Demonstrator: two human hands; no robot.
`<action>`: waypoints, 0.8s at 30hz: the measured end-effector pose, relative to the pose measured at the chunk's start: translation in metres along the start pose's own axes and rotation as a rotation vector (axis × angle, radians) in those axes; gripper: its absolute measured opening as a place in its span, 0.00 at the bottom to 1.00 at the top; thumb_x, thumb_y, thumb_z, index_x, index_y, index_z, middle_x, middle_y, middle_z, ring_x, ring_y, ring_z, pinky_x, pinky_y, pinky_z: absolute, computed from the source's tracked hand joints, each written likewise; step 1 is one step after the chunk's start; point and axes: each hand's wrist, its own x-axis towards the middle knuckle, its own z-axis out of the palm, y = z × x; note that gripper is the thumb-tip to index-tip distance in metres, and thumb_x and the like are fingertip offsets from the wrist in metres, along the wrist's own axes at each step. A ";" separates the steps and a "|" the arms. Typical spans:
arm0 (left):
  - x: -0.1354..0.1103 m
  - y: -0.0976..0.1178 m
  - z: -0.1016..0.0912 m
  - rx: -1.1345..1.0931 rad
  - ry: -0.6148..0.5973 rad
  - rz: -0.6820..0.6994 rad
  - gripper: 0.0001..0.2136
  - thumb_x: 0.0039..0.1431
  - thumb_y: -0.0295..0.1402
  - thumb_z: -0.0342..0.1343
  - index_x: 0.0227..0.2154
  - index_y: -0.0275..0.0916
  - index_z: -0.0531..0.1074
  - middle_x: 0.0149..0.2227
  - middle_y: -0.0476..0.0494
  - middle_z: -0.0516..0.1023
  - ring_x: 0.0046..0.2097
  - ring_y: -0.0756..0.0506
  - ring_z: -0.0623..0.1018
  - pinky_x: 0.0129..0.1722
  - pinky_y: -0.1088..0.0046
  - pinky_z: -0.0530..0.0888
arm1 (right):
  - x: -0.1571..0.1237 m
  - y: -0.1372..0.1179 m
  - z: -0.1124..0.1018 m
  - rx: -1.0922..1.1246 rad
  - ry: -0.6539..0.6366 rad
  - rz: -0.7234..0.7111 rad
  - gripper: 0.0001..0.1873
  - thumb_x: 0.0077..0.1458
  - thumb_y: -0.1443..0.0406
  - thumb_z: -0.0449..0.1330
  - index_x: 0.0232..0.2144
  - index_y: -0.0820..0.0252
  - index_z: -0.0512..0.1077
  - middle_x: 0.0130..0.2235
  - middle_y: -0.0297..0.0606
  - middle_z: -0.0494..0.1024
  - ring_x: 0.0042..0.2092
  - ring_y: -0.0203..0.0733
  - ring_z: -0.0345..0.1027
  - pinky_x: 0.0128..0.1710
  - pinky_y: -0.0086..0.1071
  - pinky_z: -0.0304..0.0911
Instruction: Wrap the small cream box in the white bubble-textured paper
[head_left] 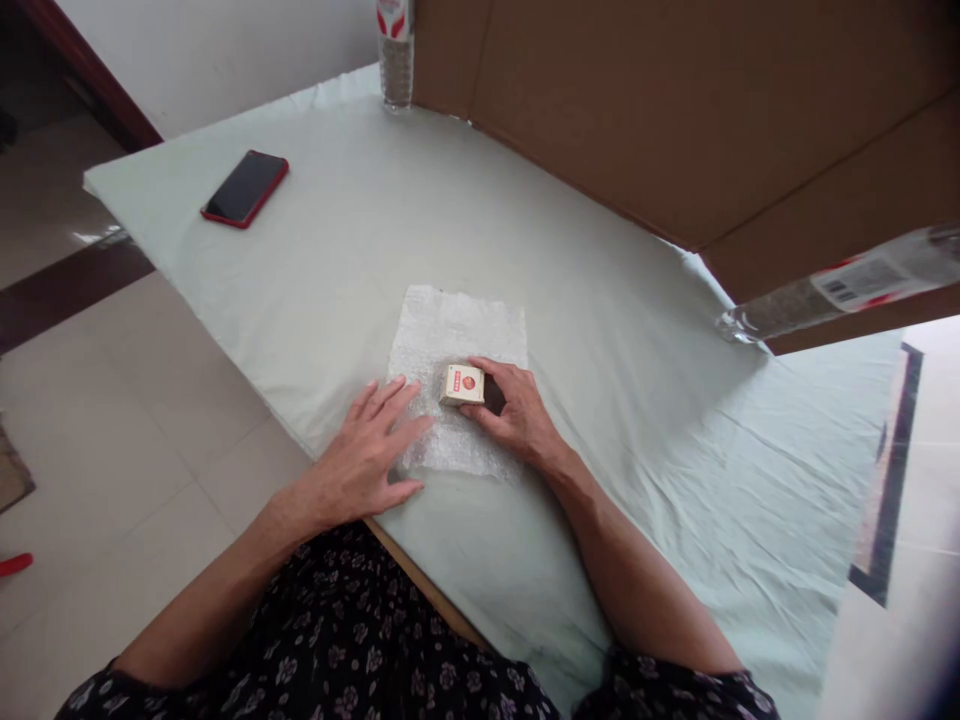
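A small tan box (462, 384) with a red round mark on top sits on a sheet of bubble wrap (457, 340) spread on the table. My right hand (517, 410) grips the box from its right side, fingers curled round it. My left hand (367, 455) lies flat with fingers spread on the left near corner of the bubble wrap, a little left of the box.
The table (600, 300) wears a pale green cloth. A red-cased phone (245, 188) lies far left. A big cardboard box (712, 110) fills the far right, with a clear bottle (395, 55) at the back and another bottle (832, 295) lying at the right.
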 end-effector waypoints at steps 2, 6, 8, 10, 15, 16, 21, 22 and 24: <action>0.001 0.005 0.005 0.012 0.008 0.002 0.22 0.58 0.32 0.63 0.55 0.38 0.72 0.71 0.28 0.60 0.73 0.28 0.57 0.71 0.40 0.56 | 0.000 0.000 0.001 0.006 0.002 0.006 0.29 0.59 0.57 0.64 0.61 0.50 0.67 0.59 0.43 0.77 0.58 0.56 0.71 0.59 0.54 0.62; 0.006 0.010 0.013 0.012 0.062 -0.013 0.14 0.59 0.25 0.57 0.48 0.38 0.76 0.69 0.30 0.63 0.72 0.31 0.61 0.70 0.42 0.60 | -0.001 -0.001 0.001 0.026 0.005 0.007 0.28 0.59 0.57 0.64 0.61 0.49 0.68 0.59 0.42 0.78 0.58 0.56 0.71 0.60 0.54 0.61; 0.008 0.011 0.015 0.004 0.105 -0.012 0.14 0.58 0.23 0.55 0.46 0.39 0.77 0.68 0.31 0.66 0.71 0.32 0.62 0.69 0.43 0.62 | -0.001 -0.002 0.002 0.025 0.007 0.002 0.28 0.59 0.57 0.64 0.60 0.49 0.69 0.58 0.41 0.78 0.58 0.56 0.71 0.60 0.54 0.60; 0.009 0.012 0.016 0.000 0.155 -0.010 0.13 0.58 0.22 0.54 0.42 0.38 0.78 0.66 0.31 0.69 0.70 0.33 0.65 0.69 0.45 0.64 | -0.002 -0.002 0.002 0.022 0.008 -0.004 0.27 0.58 0.57 0.64 0.60 0.49 0.69 0.58 0.41 0.79 0.58 0.55 0.71 0.60 0.53 0.60; 0.012 0.013 0.017 -0.008 0.229 -0.036 0.07 0.62 0.25 0.54 0.38 0.37 0.78 0.63 0.29 0.71 0.68 0.33 0.69 0.67 0.46 0.67 | -0.002 -0.003 0.002 0.023 0.001 0.000 0.27 0.58 0.57 0.64 0.59 0.48 0.70 0.57 0.41 0.79 0.57 0.55 0.71 0.60 0.52 0.60; 0.013 0.013 0.017 -0.018 0.230 -0.041 0.07 0.63 0.27 0.54 0.38 0.38 0.78 0.63 0.29 0.72 0.67 0.33 0.69 0.66 0.46 0.67 | -0.002 -0.004 0.002 0.024 -0.001 0.002 0.26 0.58 0.57 0.64 0.59 0.48 0.70 0.57 0.40 0.79 0.57 0.55 0.71 0.60 0.53 0.60; 0.026 0.014 0.019 -0.160 0.344 -0.091 0.07 0.66 0.32 0.55 0.33 0.40 0.76 0.61 0.35 0.75 0.64 0.36 0.73 0.63 0.49 0.71 | -0.001 -0.003 -0.001 0.055 -0.016 0.014 0.29 0.59 0.53 0.63 0.61 0.50 0.69 0.58 0.42 0.78 0.59 0.56 0.70 0.61 0.54 0.59; 0.030 0.014 0.019 -0.198 0.376 -0.128 0.07 0.65 0.32 0.55 0.32 0.40 0.76 0.59 0.36 0.77 0.63 0.37 0.74 0.62 0.50 0.73 | -0.001 -0.002 -0.004 0.088 -0.029 0.024 0.31 0.59 0.51 0.62 0.61 0.50 0.68 0.59 0.43 0.77 0.59 0.56 0.70 0.62 0.54 0.59; 0.038 0.014 0.018 -0.269 0.425 -0.216 0.06 0.64 0.32 0.56 0.30 0.41 0.74 0.56 0.37 0.79 0.59 0.39 0.77 0.59 0.52 0.75 | -0.002 -0.001 -0.016 0.209 -0.065 0.052 0.34 0.59 0.45 0.60 0.63 0.51 0.67 0.62 0.45 0.74 0.61 0.56 0.69 0.62 0.53 0.61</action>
